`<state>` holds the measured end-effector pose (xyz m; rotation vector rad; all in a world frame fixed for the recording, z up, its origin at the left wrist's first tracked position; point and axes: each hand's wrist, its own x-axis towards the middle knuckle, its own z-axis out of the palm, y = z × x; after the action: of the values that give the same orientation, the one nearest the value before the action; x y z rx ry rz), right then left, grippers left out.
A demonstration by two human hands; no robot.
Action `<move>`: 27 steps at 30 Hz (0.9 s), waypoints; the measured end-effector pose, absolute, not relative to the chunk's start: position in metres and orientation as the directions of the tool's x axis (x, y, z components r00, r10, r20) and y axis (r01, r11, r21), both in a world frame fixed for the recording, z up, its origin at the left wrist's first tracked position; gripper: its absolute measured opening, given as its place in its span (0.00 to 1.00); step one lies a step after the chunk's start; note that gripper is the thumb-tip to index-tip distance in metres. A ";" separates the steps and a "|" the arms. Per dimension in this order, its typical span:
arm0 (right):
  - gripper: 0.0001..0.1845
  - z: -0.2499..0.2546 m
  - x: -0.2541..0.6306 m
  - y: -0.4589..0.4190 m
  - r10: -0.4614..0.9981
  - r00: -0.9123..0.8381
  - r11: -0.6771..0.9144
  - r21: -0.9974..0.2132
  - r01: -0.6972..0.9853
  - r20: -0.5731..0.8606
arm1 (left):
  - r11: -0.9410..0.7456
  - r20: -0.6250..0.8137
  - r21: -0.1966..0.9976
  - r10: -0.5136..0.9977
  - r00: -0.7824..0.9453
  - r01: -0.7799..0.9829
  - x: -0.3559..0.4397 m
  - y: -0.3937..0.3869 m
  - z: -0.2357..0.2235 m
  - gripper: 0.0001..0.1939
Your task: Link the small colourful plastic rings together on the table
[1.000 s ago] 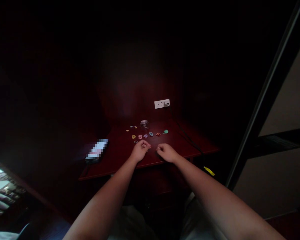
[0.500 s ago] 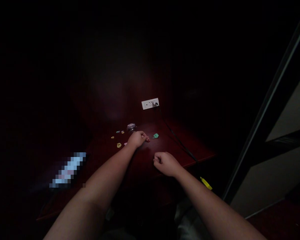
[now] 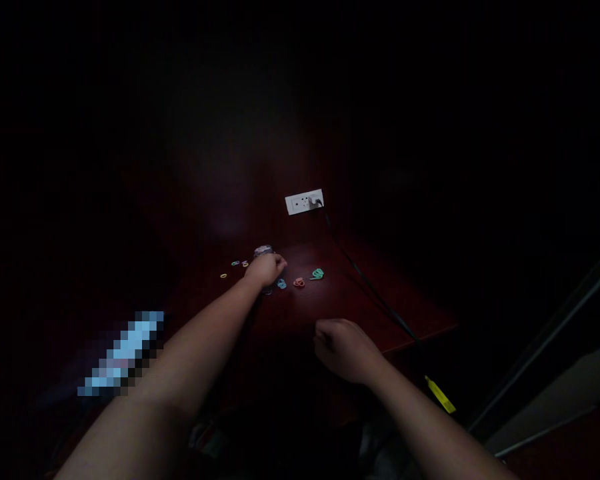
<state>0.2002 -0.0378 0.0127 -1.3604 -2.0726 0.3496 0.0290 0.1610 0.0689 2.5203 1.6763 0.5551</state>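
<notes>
My left hand reaches over the middle of the dark red table, its fingers curled, in front of a small clear jar with a lid. The hand hides part of the jar, and whatever it holds cannot be seen. Just right of it lie a blue cluster, an orange-pink cluster and a green cluster of small loops resembling rubber bands. My right hand is closed in a fist near the table's front edge; its contents are hidden.
Several loose loops lie left of the jar, with a yellow loop nearer. A blurred lit screen is at left. From a wall socket a black cable crosses the table's right side. A yellow tag hangs beyond the edge.
My left hand has moved forward from the table's front, past the orange-pink cluster, then left to the jar. My right hand stays closed near the edge. The view has shifted and darkened.
</notes>
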 end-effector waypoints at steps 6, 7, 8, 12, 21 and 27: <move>0.06 0.009 0.203 -0.040 0.902 -0.291 0.423 -0.517 0.744 0.320 | -0.161 0.232 0.213 0.966 0.110 0.964 -0.071 0.185 0.091 0.13; 0.06 0.009 0.203 -0.040 0.904 -0.295 0.421 -0.522 0.742 0.310 | -0.104 0.220 0.202 0.974 0.059 0.974 -0.090 0.187 0.092 0.12; 0.06 0.008 0.204 -0.040 0.905 -0.302 0.421 -0.528 0.738 0.299 | -0.057 0.209 0.190 0.978 0.017 0.980 -0.107 0.188 0.091 0.12; 0.07 0.007 0.204 -0.041 0.918 -0.306 0.397 -0.560 0.727 0.254 | 0.026 0.142 0.139 0.989 -0.046 0.990 -0.150 0.192 0.077 0.12; 0.07 0.007 0.206 -0.044 0.939 -0.300 0.340 -0.592 0.731 0.170 | -0.096 0.109 0.118 0.991 0.083 0.988 -0.138 0.224 0.035 0.22; 0.07 0.008 0.205 -0.045 0.950 -0.272 0.308 -0.600 0.738 0.154 | -0.046 0.161 0.099 0.986 0.029 0.994 -0.132 0.225 0.025 0.16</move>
<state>0.2049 -0.0450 0.0077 -1.4940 -2.0923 0.5754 -0.1316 0.2245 0.0246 2.2824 2.1977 0.2957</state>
